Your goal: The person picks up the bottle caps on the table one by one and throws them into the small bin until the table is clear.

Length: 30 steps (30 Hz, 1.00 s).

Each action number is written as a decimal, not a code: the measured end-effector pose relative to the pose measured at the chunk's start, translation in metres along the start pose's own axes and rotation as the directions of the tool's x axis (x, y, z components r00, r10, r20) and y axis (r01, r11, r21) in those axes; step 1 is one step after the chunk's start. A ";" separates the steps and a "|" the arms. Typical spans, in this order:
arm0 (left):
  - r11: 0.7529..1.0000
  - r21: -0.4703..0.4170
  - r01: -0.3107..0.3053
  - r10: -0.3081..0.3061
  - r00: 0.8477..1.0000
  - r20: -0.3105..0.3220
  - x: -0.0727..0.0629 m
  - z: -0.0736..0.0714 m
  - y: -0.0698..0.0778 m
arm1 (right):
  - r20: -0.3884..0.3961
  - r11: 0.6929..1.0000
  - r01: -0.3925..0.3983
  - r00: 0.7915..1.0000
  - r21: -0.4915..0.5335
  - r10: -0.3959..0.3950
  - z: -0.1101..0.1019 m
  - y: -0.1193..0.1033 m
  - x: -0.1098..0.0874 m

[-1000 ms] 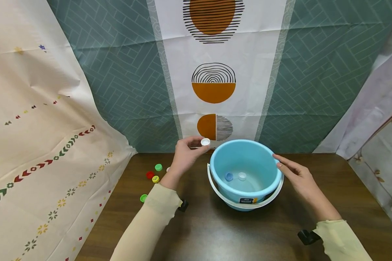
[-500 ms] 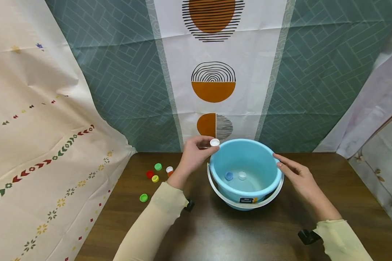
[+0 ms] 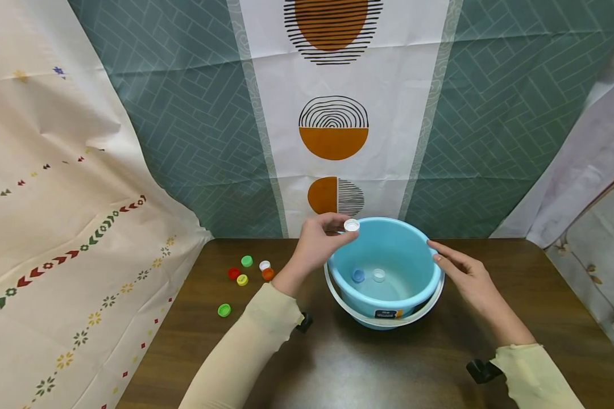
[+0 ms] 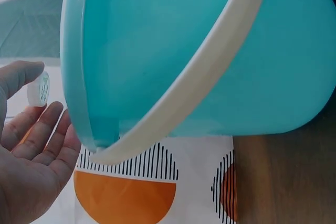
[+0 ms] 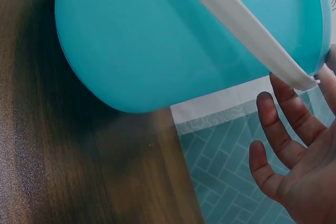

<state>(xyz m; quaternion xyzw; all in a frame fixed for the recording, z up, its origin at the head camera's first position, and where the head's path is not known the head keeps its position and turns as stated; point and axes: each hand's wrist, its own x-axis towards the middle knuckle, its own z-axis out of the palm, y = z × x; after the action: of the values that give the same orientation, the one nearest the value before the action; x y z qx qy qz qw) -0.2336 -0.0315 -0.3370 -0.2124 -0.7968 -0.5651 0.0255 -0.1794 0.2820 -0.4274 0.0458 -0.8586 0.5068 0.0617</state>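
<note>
My left hand [image 3: 314, 247] pinches a white bottle cap [image 3: 351, 225] between thumb and fingers, level with the left rim of a light blue bucket [image 3: 384, 301]. In the left wrist view the cap sits between the thumb and a fingertip, beside the bucket's rim, and the other fingers are spread loosely. At the bucket's right side, my right hand [image 3: 465, 278] holds the rim with thumb and forefinger; its remaining fingers are loosely bent near the white handle [image 5: 247, 30]. Inside the bucket lie a blue cap [image 3: 358, 275] and a whitish cap [image 3: 379, 275].
Left of the bucket, several loose caps lie on the dark wooden table [image 3: 368, 369]: among them a red one [image 3: 233, 274], an orange one [image 3: 268, 274], a white one [image 3: 264, 265] and a bright green one [image 3: 224, 310]. A patterned cloth [image 3: 225, 142] hangs behind.
My left hand has moved right with the white bottle cap, from left of the bucket to its rim. That uncovered the orange and white caps on the table. The right hand stays put.
</note>
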 end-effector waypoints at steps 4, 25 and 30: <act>1.000 -0.012 0.007 -0.007 1.000 0.017 0.002 0.005 0.001 | -0.002 1.000 0.006 1.000 -0.012 -0.006 0.000 -0.001 0.000; 0.998 0.035 -0.060 0.057 0.995 0.085 0.015 0.026 -0.028 | 0.010 0.997 0.031 0.999 -0.077 -0.030 -0.001 -0.003 -0.001; 0.997 0.040 -0.060 0.056 0.994 0.092 0.014 0.028 -0.025 | 0.007 0.995 0.038 0.999 -0.089 -0.037 -0.001 -0.005 0.000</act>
<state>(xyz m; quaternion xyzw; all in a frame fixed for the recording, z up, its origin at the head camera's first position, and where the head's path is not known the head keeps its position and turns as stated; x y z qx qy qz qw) -0.2503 -0.0088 -0.3655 -0.2605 -0.8024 -0.5368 0.0102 -0.1785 0.2808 -0.4229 0.0604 -0.8794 0.4668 0.0708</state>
